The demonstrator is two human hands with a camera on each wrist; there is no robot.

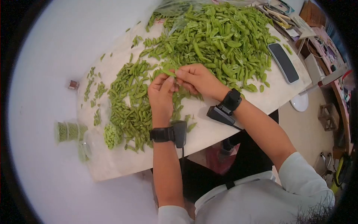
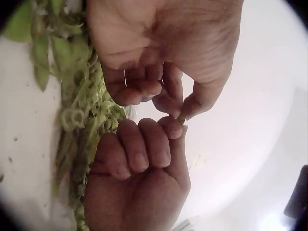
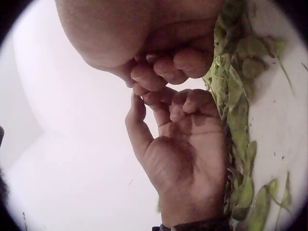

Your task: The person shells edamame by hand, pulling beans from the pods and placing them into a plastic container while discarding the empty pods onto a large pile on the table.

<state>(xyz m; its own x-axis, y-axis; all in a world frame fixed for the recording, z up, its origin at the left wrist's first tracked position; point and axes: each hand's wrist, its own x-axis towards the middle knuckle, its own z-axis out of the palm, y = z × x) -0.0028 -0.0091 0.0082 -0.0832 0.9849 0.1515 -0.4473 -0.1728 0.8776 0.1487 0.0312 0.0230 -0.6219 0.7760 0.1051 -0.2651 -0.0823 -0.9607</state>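
A green bean pod (image 1: 169, 73) is held between the two hands over the table, in front of the big heap. My left hand (image 1: 161, 95) pinches one end of it between thumb and forefinger, its other fingers curled in. From the right, my right hand (image 1: 203, 79) pinches the pod's other end with thumb and fingertips. In the left wrist view only a small green bit of the pod (image 2: 181, 119) shows between the fingertips. The fingers mostly hide it in the right wrist view. Loose pods (image 1: 136, 108) spread across the table beside the left hand.
A large heap of pods (image 1: 223, 37) covers the back of the table (image 1: 138, 164), partly on clear plastic. Shelled beans (image 1: 112, 136) sit at the left, near clear containers of beans (image 1: 69, 131). A phone (image 1: 283, 62) lies at the right edge, tools (image 1: 279, 16) behind it.
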